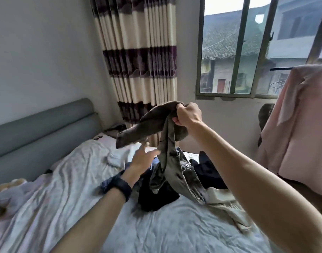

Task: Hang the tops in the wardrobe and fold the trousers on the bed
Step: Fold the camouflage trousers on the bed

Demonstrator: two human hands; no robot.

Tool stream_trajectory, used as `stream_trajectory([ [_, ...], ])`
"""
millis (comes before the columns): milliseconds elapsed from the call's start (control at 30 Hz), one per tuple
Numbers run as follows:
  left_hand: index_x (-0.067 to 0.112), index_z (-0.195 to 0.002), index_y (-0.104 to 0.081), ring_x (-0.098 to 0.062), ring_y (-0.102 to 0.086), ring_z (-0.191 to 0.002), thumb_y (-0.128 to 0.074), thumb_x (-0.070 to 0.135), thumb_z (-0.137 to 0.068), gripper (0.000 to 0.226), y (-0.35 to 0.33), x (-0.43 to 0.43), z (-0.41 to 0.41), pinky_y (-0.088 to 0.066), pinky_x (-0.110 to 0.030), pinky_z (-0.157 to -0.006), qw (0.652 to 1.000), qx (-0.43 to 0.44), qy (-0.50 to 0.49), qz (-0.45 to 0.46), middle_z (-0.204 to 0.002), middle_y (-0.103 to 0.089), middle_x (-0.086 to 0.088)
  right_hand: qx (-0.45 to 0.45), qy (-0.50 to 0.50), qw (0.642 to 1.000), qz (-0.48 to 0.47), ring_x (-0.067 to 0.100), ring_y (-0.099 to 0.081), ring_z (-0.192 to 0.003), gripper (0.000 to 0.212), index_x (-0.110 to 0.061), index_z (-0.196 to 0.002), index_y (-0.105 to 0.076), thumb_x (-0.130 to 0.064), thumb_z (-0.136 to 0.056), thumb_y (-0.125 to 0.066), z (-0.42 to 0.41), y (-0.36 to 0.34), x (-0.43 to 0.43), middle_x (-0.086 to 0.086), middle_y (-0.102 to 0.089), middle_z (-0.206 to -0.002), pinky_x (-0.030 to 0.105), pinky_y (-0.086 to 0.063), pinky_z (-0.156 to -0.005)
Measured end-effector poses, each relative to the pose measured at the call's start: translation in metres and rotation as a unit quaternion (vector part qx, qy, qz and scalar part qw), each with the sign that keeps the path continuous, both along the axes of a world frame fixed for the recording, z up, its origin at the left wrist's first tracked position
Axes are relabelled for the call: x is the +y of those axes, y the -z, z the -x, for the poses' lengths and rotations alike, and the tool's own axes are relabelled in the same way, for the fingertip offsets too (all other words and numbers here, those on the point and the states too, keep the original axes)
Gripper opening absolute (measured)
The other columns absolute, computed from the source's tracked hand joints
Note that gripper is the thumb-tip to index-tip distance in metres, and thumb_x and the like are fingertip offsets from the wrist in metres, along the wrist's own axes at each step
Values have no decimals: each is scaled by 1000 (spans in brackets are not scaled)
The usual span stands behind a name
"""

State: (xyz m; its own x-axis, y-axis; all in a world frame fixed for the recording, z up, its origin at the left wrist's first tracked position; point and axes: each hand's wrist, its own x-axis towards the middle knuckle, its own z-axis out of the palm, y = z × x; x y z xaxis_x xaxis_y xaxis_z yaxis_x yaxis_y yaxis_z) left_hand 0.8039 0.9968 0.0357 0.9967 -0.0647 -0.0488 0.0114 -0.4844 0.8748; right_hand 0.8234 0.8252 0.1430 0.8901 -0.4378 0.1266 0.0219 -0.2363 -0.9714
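Right grip (188,114) tight around olive trousers (172,161), above bed (156,227)

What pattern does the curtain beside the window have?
The pleated fabric curtain has broad cream and dark purple horizontal bands; head view.

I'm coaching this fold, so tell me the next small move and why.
Probably bring the left hand up to catch the free leg of the olive trousers: the right hand grips them bunched above the bed, and the left is open, holding nothing.
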Motion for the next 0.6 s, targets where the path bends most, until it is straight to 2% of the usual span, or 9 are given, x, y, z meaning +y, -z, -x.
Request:
stream_trajectory([
  [33, 27, -116, -62, -11, -63, -105, -72, 61, -76, 53, 14, -14, 9, -42, -26, -95, 999, 10, 46, 10, -117, -69, 10, 9, -9, 1000, -11, 22, -73, -55, 29, -4, -85, -70, -25, -91, -51, 4, 7, 1, 0, -68, -51, 43, -63, -75],
  [67, 30, -115, -63, -8, -64, -106, -73, 70, -70, 61, 29, -26, 16, -45, -30, -101, 998, -1, 59, 1, -113, -70, 15, 19, -21, 999, -22, 23, -73, -56, 28, -4, -84, -71, -23, -92, -52, 8, 15, 3, 1, -68, -52, 43, -63, -75],
  [133, 29, -121, -63, -19, -64, -114, -64, 84, -68, 76, 42, -47, 24, -49, -36, -99, 997, -40, 10, -67, -119, -70, 8, 43, -48, 997, -48, 25, -75, -61, 27, -5, -80, -71, -20, -93, -53, 16, 28, 5, 1, -69, -55, 41, -64, -76],
  [233, 20, -113, -67, -36, -64, -111, -53, 63, -93, 50, 38, -63, 24, -52, -40, -88, 973, -89, -70, -203, -117, -70, -10, 63, -116, 984, -117, 28, -77, -73, 18, 2, -92, -72, -11, -94, -59, 22, 40, 5, 16, -76, -90, 41, -62, -83],
  [300, 15, -110, -67, -40, -63, -110, -52, 46, -99, 36, 33, -63, 17, -51, -41, -86, 966, -104, -78, -222, -116, -69, -15, 50, -145, 977, -151, 27, -76, -79, 19, 7, -107, -68, -7, -96, -60, 27, 43, -1, 22, -73, -108, 40, -63, -82],
  [367, 13, -104, -71, -40, -64, -107, -58, 41, -96, 32, 32, -63, 13, -50, -39, -85, 973, -95, -83, -193, -110, -71, -15, 18, -168, 969, -178, 26, -76, -81, 20, 0, -113, -67, -12, -98, -64, 36, 52, -16, 19, -74, -109, 34, -63, -77],
  [467, 11, -76, -67, -34, -71, -86, -65, 45, -88, 36, 21, -56, 6, -58, -40, -82, 987, -68, -123, -76, -86, -75, -10, -1, -151, 968, -199, 21, -75, -84, 26, -16, -111, -69, -32, -92, -73, 52, 92, -49, 9, -77, -105, 32, -60, -76],
  [533, 12, -67, -66, -26, -73, -70, -70, 40, -87, 34, -3, -50, -1, -61, -41, -79, 985, -57, -154, 41, -68, -72, -2, 68, -70, 984, -148, 14, -68, -79, 39, -20, -107, -69, -48, -81, -79, 59, 154, -70, 5, -76, -101, 31, -53, -73],
  [600, 14, -67, -66, -21, -71, -61, -72, 27, -90, 27, -38, -39, -6, -62, -38, -78, 974, -71, -169, 130, -70, -72, -2, 177, -64, 977, -101, 11, -64, -83, 63, -22, -109, -62, -62, -66, -84, 43, 249, -94, -1, -70, -100, 32, -52, -78],
])
